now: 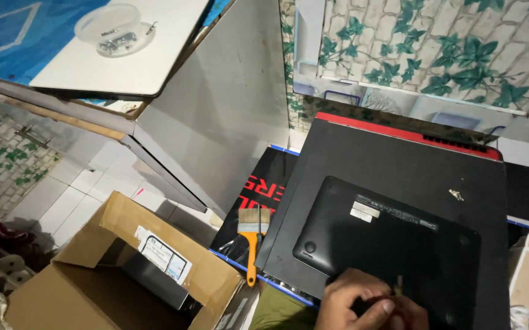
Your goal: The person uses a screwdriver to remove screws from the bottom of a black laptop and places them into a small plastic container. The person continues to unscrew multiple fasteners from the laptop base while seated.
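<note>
Possibly a slip first: left hand [362,302], as best judged from the thumb's side, curled tight around a small dark-handled tool with a thin metal tip [399,285]. Clamped on the handle, tip standing up just over the near edge of the slim black matte laptop with rounded corners [393,238]. Could skate off under a hard push and scratch the smooth shell. Right hand out of frame, so apparently nothing steadying that shell.

Could also slide as a stack: lies underside up on a larger black laptop with a red rear edge [399,159], itself overhanging a flat black box with red lettering [258,195]. Might lose small parts too: a tiny metal bit [456,195] sits loose on the larger lid, well apart from the clear round plastic tub of screws [116,30] up on the white panel [124,61]. An open brown cardboard box [124,269] gapes below left, near enough to swallow a dropped piece.

Looks dusty in places, with two pale labels and a round rubber foot near its left corner. Orange-handled flat paintbrush [253,241] rests just beside the stack.
</note>
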